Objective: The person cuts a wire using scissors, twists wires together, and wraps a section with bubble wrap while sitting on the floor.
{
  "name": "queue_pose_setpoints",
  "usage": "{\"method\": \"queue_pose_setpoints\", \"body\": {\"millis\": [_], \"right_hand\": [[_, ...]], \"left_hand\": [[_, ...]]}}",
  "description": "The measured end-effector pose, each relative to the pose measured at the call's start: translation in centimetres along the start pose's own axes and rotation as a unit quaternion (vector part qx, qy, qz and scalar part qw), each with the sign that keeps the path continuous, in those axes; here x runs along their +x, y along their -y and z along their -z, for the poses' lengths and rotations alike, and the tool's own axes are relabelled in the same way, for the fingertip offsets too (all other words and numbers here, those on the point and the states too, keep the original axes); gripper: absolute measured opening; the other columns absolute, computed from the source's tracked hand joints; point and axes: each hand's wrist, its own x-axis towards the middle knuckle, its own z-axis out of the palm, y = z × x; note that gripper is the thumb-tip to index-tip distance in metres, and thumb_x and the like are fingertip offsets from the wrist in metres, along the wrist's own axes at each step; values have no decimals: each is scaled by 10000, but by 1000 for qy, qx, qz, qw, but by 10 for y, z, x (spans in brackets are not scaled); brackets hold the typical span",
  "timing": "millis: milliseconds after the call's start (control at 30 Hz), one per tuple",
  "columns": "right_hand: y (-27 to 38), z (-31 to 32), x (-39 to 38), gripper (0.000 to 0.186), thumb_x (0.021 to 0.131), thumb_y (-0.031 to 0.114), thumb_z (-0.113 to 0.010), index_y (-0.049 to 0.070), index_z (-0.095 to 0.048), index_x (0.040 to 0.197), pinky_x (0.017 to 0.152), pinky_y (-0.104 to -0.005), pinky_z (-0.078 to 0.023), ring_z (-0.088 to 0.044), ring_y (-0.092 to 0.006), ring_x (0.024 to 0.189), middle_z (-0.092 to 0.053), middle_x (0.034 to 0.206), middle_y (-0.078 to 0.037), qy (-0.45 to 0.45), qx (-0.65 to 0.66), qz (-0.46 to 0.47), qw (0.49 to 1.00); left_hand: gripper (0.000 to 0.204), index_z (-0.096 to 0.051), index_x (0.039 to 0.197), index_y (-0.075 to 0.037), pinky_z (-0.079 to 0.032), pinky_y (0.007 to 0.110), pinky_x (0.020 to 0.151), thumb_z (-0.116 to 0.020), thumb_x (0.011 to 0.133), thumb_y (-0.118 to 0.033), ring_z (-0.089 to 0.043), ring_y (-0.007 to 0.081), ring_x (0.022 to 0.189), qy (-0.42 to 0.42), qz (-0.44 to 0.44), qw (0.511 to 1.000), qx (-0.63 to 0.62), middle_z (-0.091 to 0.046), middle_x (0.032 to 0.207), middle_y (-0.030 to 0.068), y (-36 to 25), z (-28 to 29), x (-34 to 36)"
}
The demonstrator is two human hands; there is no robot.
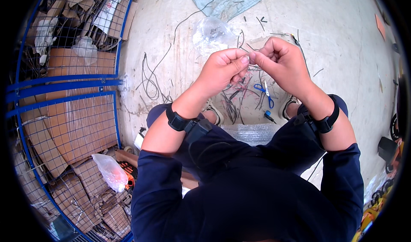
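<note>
A: Where is the small piece [248, 53] being worked on?
B: It is held up in front of the knees, between the fingertips of both hands. It is mostly hidden by the fingers; whether it is a wire end cannot be told.
A: How are the hands set?
B: The left hand [227, 68] is closed to a narrow thumb-and-finger pinch. The right hand [284, 64] is pinched as narrowly, its tips just beside the left's.
A: Which step is in hand?
B: Fine fingertip work, it seems; no tool is held.
A: And what is called for next?
B: Presumably, both pinches need to be kept steady and the piece lined up by small finger turns.
A: What is seen around?
B: Below, wire scraps [233, 101] are strewn beside blue-handled scissors [268, 95]; farther out, a clear plastic bag [209, 33] is seen near a grey-green cloth [231, 0].
</note>
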Motion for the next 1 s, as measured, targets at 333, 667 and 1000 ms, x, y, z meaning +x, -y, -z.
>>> {"method": "queue_pose_setpoints", "body": {"millis": [333, 667, 1000], "right_hand": [[-1, -3, 0, 276, 840, 158, -732, 32, -538, 691, 477, -209, -382, -456, -26, 544, -535, 576, 21, -36, -6, 4, 999], [-6, -7, -2, 271, 824, 102, -724, 33, -508, 676, 459, -215, -364, -435, -31, 522, -515, 553, 7, -65, -26, 59, 996], [-21, 9, 16, 150, 920, 164, -645, 17, -640, 889, 566, -211, -420, -479, -34, 628, -590, 694, 27, 6, 15, 12, 1000]], "left_hand": [[194, -597, 1001, 1, -385, 199, 507, -517, 994, -176, -467, 68, 561, 17, -9, 998, -65, -582, 754, 30, 8, 2, 1], [230, -611, 1028, 15, -395, 209, 512, -539, 980, -198, -534, 88, 609, 10, -27, 997, -78, -644, 813, 74, 7, -2, -1], [206, -642, 1020, 28, -367, 203, 495, -588, 953, -159, -467, 63, 532, 35, 11, 998, -44, -642, 744, 50, -11, 4, -3]]}}
